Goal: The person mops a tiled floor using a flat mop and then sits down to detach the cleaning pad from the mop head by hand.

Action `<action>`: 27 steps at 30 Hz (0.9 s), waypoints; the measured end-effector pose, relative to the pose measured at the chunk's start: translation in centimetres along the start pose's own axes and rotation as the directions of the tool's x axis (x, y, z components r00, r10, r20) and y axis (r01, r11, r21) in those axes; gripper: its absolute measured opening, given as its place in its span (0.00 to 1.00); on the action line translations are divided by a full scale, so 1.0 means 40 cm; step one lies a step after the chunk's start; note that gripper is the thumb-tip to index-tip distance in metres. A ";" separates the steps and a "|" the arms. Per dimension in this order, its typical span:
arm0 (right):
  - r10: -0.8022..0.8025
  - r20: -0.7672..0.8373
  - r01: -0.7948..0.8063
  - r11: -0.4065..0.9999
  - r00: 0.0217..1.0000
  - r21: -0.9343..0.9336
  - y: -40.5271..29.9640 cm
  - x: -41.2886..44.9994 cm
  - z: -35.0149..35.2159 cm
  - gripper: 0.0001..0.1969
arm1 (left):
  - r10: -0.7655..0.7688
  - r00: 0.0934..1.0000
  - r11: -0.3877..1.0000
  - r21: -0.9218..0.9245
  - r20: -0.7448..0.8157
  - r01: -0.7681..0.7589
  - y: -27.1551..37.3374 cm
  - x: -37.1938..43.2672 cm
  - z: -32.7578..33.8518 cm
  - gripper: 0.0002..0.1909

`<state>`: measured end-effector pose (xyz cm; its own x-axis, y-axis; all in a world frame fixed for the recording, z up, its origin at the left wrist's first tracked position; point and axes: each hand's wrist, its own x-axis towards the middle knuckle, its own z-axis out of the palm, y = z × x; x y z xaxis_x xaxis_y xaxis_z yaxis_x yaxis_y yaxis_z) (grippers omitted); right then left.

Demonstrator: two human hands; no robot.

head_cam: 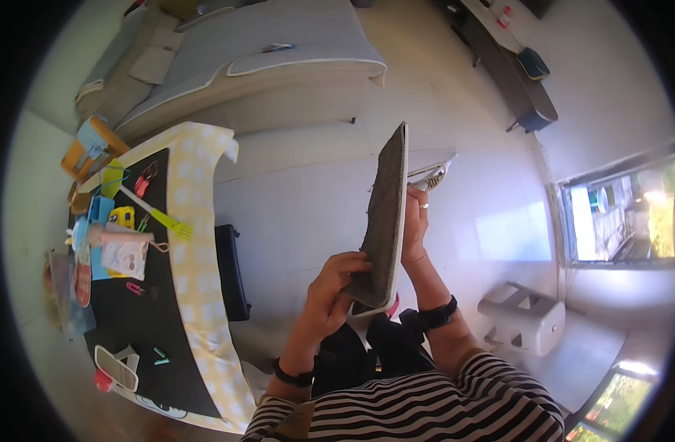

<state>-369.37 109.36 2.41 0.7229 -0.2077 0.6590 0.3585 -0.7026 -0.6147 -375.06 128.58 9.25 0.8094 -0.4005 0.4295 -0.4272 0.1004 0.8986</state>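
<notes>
A flat mop head (380,226) is raised in front of me, tilted nearly on edge. Its dark grey cloth pad faces left, and a pale rigid plate backs it. Behind the plate juts a white bracket (429,177) with slots. My right hand (415,225), a ring on one finger, grips the mop head from the plate side; its fingertips are partly hidden. My left hand (333,290) holds the pad near its lower end, fingers on the grey cloth and thumb at the lower edge.
At left, a table with a yellow checked cloth (196,265) carries a green-and-white brush (149,207), a mirror (116,367) and several small items. A black case (232,272) stands beside it. A sofa (282,83) is ahead, a plastic stool (528,317) at right.
</notes>
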 end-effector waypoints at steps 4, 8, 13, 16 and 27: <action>-0.003 -0.164 -0.008 0.998 0.986 -0.065 0.044 -0.090 -0.026 0.12 | -0.030 0.995 0.994 -0.106 0.091 0.040 -0.091 -0.038 0.053 0.14; -0.066 -0.110 0.046 0.984 0.992 -0.172 0.107 -0.161 -0.071 0.11 | 0.094 0.979 0.992 -0.100 0.181 -0.077 -0.136 -0.034 0.090 0.13; -0.023 -0.038 0.019 0.995 0.999 -0.093 0.157 -0.199 -0.135 0.16 | 0.221 0.962 0.974 -0.085 0.159 -0.210 -0.184 -0.062 0.147 0.07; -0.130 0.016 0.131 0.986 0.991 -0.105 0.203 -0.231 -0.158 0.16 | 0.293 0.954 0.951 -0.123 0.063 -0.284 -0.206 -0.088 0.184 0.11; -0.279 0.165 0.308 0.933 0.946 -0.188 0.007 -0.379 -0.308 0.13 | 0.443 0.892 0.892 -0.051 -0.095 -0.449 -0.043 -0.317 0.234 0.15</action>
<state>-387.48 103.93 -2.41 0.6814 0.1124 0.7233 0.4462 -0.8471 -0.2886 -388.35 124.97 1.43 0.5709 -0.2259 0.7894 -0.7235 0.3161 0.6137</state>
